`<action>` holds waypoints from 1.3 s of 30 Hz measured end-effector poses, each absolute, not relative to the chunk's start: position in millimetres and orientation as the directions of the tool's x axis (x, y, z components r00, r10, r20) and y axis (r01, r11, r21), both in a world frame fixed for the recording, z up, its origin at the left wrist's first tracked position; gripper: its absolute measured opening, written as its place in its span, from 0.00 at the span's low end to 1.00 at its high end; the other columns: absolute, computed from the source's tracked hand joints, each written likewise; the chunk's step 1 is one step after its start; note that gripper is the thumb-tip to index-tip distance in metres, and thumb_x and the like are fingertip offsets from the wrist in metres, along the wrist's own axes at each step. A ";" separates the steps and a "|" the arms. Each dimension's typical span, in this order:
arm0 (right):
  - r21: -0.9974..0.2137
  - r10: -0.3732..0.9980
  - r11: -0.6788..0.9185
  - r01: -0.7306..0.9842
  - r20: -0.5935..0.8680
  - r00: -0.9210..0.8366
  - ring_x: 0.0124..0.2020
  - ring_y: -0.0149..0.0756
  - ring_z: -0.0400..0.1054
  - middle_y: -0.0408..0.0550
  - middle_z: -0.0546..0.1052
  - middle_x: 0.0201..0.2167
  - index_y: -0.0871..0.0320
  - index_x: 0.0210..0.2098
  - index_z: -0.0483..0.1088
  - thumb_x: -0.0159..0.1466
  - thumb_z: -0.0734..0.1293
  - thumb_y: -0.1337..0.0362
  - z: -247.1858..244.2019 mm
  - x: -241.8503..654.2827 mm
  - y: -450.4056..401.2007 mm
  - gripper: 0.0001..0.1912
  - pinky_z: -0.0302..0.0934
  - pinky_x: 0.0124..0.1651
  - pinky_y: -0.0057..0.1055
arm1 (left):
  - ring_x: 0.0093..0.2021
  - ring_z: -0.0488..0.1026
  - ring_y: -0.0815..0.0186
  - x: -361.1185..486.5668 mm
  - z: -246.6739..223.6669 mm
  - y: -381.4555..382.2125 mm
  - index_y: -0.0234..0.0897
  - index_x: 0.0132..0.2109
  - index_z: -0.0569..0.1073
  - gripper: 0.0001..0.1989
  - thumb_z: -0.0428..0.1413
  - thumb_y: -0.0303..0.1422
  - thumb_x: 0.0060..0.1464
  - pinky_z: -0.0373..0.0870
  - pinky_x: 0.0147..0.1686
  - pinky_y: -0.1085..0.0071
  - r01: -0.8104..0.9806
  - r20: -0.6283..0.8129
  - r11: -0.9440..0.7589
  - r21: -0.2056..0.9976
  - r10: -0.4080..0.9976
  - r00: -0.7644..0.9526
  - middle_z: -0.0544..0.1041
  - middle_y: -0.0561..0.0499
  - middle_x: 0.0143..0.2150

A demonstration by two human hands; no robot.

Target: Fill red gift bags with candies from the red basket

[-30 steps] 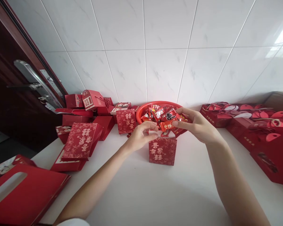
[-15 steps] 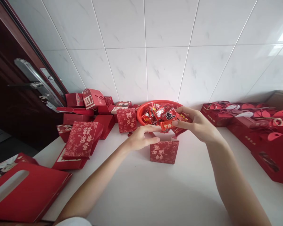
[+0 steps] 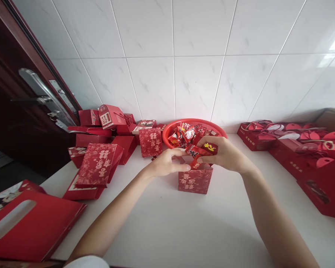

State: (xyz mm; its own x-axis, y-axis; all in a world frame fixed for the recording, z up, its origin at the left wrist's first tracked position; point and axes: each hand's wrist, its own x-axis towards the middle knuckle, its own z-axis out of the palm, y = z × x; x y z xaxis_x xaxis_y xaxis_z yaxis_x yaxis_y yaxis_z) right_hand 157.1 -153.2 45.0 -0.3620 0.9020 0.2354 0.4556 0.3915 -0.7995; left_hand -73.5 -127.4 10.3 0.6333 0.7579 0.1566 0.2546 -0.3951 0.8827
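A small red paper gift box (image 3: 194,181) with pale lettering stands upright on the white table. My left hand (image 3: 167,162) grips its upper left edge, thumb at the front and fingers behind. Several red-wrapped candies (image 3: 195,152) are held in my right hand (image 3: 222,153), right at the box's open top. One orange-red wrapper points down into the opening. The inside of the box is mostly hidden by hands and candies. Just behind, a red plastic basket (image 3: 166,140) holds a heap of wrapped sweets.
Many red boxes (image 3: 97,163) lie piled at the left, and a large red box with a handle slot (image 3: 33,227) is nearest on that side. Red bags with cords (image 3: 296,149) line the right. A tiled wall (image 3: 195,85) closes off the back; a dark door (image 3: 16,111) is at far left.
My right hand has moved down and left with the candies, from above the box's back to its opening. My left hand stays at the box's edge.
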 end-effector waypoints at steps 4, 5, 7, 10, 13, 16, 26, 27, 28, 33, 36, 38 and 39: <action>-0.817 0.912 0.362 0.449 0.212 -0.350 0.31 0.35 0.68 0.44 0.75 0.35 0.53 0.36 0.74 0.54 0.74 0.60 44.6 157.6 -152.4 0.11 0.63 0.30 0.32 | 0.60 0.72 0.51 -73.5 10.8 -127.6 0.43 0.50 0.82 0.18 0.65 0.36 0.51 0.64 0.61 0.56 0.258 0.160 -0.399 0.880 0.759 0.631 0.80 0.48 0.56; -0.821 0.916 0.356 0.447 0.213 -0.340 0.32 0.36 0.68 0.44 0.75 0.35 0.53 0.36 0.74 0.54 0.75 0.59 44.4 157.8 -152.1 0.12 0.63 0.31 0.33 | 0.61 0.72 0.50 -73.6 10.7 -127.6 0.43 0.51 0.81 0.19 0.66 0.37 0.51 0.64 0.62 0.55 0.271 0.144 -0.383 0.883 0.771 0.621 0.79 0.47 0.57; -0.817 0.922 0.362 0.450 0.242 -0.303 0.34 0.38 0.69 0.45 0.75 0.36 0.54 0.37 0.74 0.53 0.75 0.59 43.6 157.6 -151.3 0.13 0.64 0.33 0.34 | 0.64 0.69 0.49 -74.0 10.3 -127.5 0.42 0.54 0.80 0.23 0.67 0.37 0.50 0.62 0.64 0.53 0.297 0.104 -0.339 0.893 0.797 0.595 0.76 0.46 0.61; -0.792 0.914 0.395 0.465 0.292 -0.280 0.35 0.38 0.68 0.45 0.76 0.36 0.54 0.34 0.73 0.54 0.74 0.59 42.5 155.7 -150.7 0.11 0.63 0.33 0.34 | 0.64 0.69 0.48 -74.2 9.4 -127.0 0.42 0.55 0.80 0.24 0.67 0.37 0.49 0.62 0.64 0.52 0.289 0.096 -0.321 0.902 0.802 0.590 0.76 0.45 0.61; -0.786 0.908 0.408 0.464 0.294 -0.300 0.34 0.38 0.69 0.45 0.76 0.33 0.54 0.32 0.72 0.55 0.73 0.60 43.3 153.3 -151.6 0.08 0.62 0.34 0.34 | 0.60 0.73 0.49 -74.1 8.3 -126.3 0.42 0.53 0.81 0.22 0.67 0.37 0.49 0.64 0.62 0.53 0.262 0.120 -0.338 0.904 0.789 0.602 0.79 0.45 0.57; -0.783 0.903 0.420 0.460 0.307 -0.301 0.34 0.38 0.69 0.44 0.77 0.33 0.54 0.34 0.74 0.56 0.73 0.60 46.3 152.9 -154.0 0.08 0.62 0.35 0.34 | 0.58 0.74 0.49 -74.1 7.4 -125.8 0.41 0.52 0.81 0.21 0.67 0.37 0.49 0.66 0.60 0.54 0.273 0.115 -0.330 0.904 0.801 0.587 0.80 0.45 0.55; -0.716 0.890 0.428 0.551 0.227 -0.396 0.34 0.38 0.72 0.44 0.80 0.36 0.51 0.38 0.77 0.56 0.74 0.59 46.0 160.1 -155.7 0.10 0.64 0.32 0.33 | 0.62 0.71 0.50 -74.4 6.5 -123.8 0.42 0.53 0.80 0.23 0.68 0.37 0.48 0.65 0.62 0.55 0.257 0.119 -0.334 0.907 0.787 0.605 0.79 0.46 0.58; -0.712 0.886 0.437 0.550 0.237 -0.398 0.35 0.39 0.72 0.44 0.80 0.37 0.51 0.38 0.77 0.57 0.73 0.60 46.6 160.1 -156.1 0.09 0.65 0.33 0.34 | 0.62 0.71 0.49 -74.7 6.3 -123.9 0.42 0.54 0.80 0.25 0.68 0.37 0.47 0.65 0.62 0.54 0.264 0.110 -0.323 0.909 0.795 0.596 0.78 0.46 0.59; -0.705 0.882 0.452 0.546 0.260 -0.394 0.36 0.40 0.73 0.45 0.80 0.38 0.51 0.38 0.77 0.58 0.72 0.60 47.5 160.0 -156.8 0.08 0.66 0.35 0.34 | 0.62 0.71 0.49 -75.1 6.2 -124.0 0.43 0.55 0.79 0.26 0.69 0.38 0.47 0.65 0.62 0.53 0.266 0.103 -0.314 0.911 0.800 0.591 0.77 0.45 0.60; -0.680 0.820 0.566 0.467 0.407 -0.402 0.46 0.44 0.73 0.47 0.79 0.47 0.49 0.56 0.73 0.66 0.64 0.61 51.4 160.4 -160.3 0.19 0.69 0.46 0.39 | 0.60 0.72 0.48 -75.9 7.9 -125.3 0.43 0.55 0.79 0.27 0.69 0.38 0.46 0.66 0.61 0.51 0.301 0.066 -0.282 0.911 0.820 0.568 0.78 0.44 0.59; -0.709 0.806 0.574 0.409 0.402 -0.434 0.50 0.46 0.72 0.49 0.76 0.52 0.47 0.68 0.59 0.65 0.65 0.62 49.7 160.0 -160.2 0.32 0.70 0.48 0.41 | 0.55 0.75 0.51 -75.5 9.1 -125.4 0.43 0.55 0.79 0.25 0.68 0.38 0.49 0.69 0.57 0.54 0.285 0.071 -0.303 0.909 0.789 0.610 0.80 0.45 0.55; -0.733 0.816 0.545 0.407 0.354 -0.456 0.48 0.47 0.72 0.49 0.77 0.48 0.47 0.68 0.58 0.63 0.67 0.63 47.7 159.0 -159.2 0.34 0.70 0.47 0.43 | 0.52 0.77 0.54 -75.1 9.5 -125.2 0.43 0.53 0.80 0.21 0.66 0.37 0.50 0.71 0.54 0.58 0.245 0.099 -0.333 0.911 0.752 0.652 0.81 0.47 0.52; -0.737 0.821 0.532 0.417 0.328 -0.468 0.48 0.48 0.72 0.49 0.77 0.46 0.47 0.66 0.60 0.63 0.68 0.63 46.8 158.4 -158.5 0.33 0.71 0.47 0.43 | 0.52 0.76 0.54 -74.8 9.7 -125.1 0.42 0.52 0.80 0.20 0.66 0.36 0.51 0.72 0.53 0.60 0.229 0.113 -0.344 0.910 0.741 0.662 0.82 0.48 0.50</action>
State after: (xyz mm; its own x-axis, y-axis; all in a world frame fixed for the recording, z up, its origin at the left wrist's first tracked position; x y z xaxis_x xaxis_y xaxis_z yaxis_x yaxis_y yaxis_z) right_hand 158.4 -158.5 46.8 -0.4677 0.8207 0.3282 0.4173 0.5323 -0.7365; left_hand -74.8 -125.1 9.7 0.6619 0.7410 0.1135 0.2294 -0.3444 0.9104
